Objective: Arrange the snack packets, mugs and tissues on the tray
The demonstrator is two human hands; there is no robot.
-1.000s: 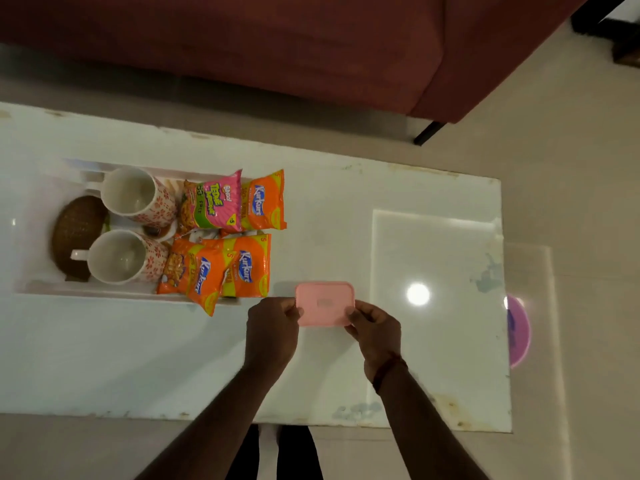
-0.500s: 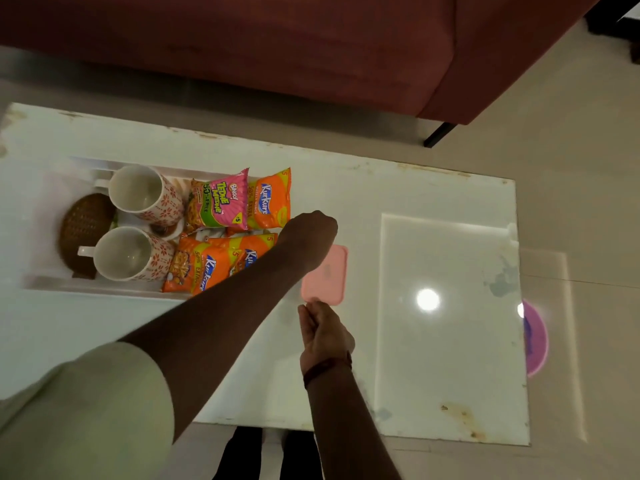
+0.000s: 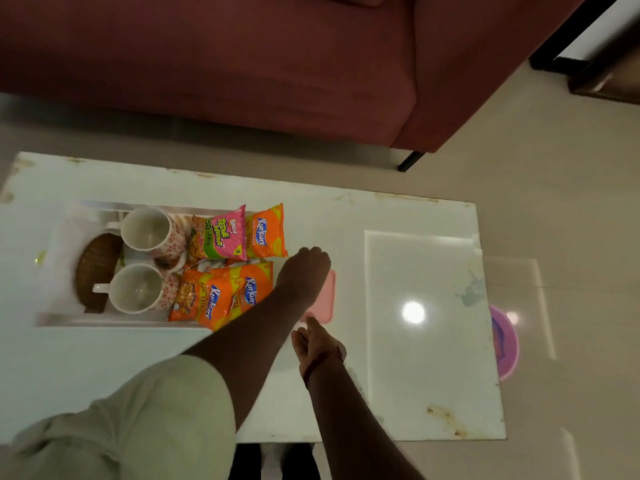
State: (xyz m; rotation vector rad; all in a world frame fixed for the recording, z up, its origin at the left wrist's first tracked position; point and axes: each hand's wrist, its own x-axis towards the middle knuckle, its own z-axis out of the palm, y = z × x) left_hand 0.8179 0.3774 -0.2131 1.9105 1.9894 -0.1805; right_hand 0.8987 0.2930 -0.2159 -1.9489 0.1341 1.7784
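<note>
1. White glossy table (image 3: pixel 104 358) in front of a dark red sofa (image 3: pixel 242 64), with the white tray (image 3: pixel 114 322) sitting at its left end.
2. On the tray I see two floral mugs (image 3: pixel 152 232) standing upright, a brown woven coaster (image 3: pixel 97 271) beside them, and the snack packets (image 3: pixel 221 233) overlapping to their right, one spilling over the near rim.
3. My left hand (image 3: pixel 304 271) reaches across and rests on the pink tissue pack (image 3: pixel 327 296), which lies on the table just beside the tray's right end, not on it. Those fingers are on the far side, so I cannot tell whether they are pinching the pack or only pressing it.
4. My right hand (image 3: pixel 317 342) sits at the pack's near edge, fingers loosely curled and holding nothing that I can see.
5. What could go wrong (my guess only): the tray looks crowded, so pushing the pack in may shove the loose packets off the rim or nudge a mug.
6. My forearm crosses low over the packets and could drag them along.
</note>
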